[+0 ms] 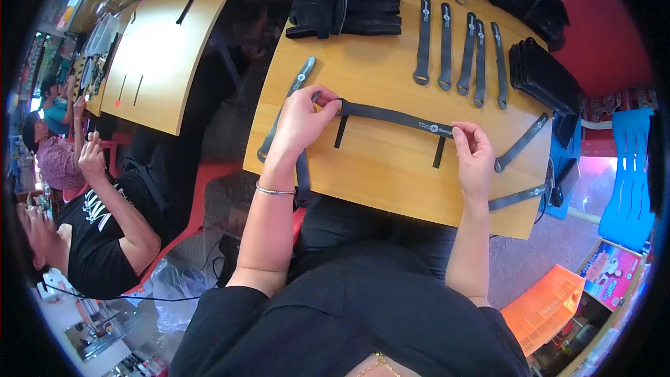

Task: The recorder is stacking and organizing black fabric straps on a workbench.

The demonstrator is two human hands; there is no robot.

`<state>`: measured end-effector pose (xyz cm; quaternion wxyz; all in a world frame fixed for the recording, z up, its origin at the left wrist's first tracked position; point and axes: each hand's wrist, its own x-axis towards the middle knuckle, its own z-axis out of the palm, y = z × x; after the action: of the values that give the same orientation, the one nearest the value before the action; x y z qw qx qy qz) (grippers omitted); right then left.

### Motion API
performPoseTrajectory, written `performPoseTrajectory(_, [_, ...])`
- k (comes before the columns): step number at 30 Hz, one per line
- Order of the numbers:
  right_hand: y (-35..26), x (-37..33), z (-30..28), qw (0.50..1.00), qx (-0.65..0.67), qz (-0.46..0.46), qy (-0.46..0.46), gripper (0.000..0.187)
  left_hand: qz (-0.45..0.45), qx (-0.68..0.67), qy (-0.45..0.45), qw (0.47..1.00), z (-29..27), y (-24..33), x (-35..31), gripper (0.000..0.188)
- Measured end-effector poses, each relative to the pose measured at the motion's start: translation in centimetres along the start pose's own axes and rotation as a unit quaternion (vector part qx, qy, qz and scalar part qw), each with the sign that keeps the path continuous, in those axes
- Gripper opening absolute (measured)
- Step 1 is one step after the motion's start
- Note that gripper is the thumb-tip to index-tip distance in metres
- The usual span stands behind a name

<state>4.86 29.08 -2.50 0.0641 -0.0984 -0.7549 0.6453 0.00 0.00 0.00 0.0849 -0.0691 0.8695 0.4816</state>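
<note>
A dark grey strap [394, 116] with a small white print stretches between my hands, just above the wooden table [377, 167]. My left hand [306, 117] pinches its left end between thumb and fingers. Its printed right end is pinched by my right hand [474, 150]. Below it, two short black marks [340, 132] show on the tabletop. Another grey strap [300, 80] lies partly hidden behind my left hand and forearm. To the right of my right hand lie two more straps, one angled [522, 142] and one nearer the front edge [518, 197].
Several similar straps [447, 45] lie in a row at the back right. A bundle of black straps [344, 3] sits at the back left, a black stack [544, 73] at the right edge. On my left, a co-worker [105, 227] sits near another table [157, 49]. An orange box [548, 307] stands low right.
</note>
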Motion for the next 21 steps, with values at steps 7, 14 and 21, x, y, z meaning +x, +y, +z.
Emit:
performPoseTrajectory(7, [0.3,0.9,0.5,0.999,-0.043,-0.002,0.031,0.011,0.034,0.005,0.048,0.998,0.7,-0.6,1.4,0.015])
performPoseTrajectory(14, [0.2,0.9,1.5,0.992,-0.104,-0.028,0.069,0.013,0.045,0.047,0.093,0.993,1.5,-0.4,0.8,0.015])
performPoseTrajectory(21, [0.4,0.9,1.4,0.988,-0.124,-0.045,0.078,0.014,0.094,0.089,0.148,0.981,2.3,-0.2,0.7,0.015])
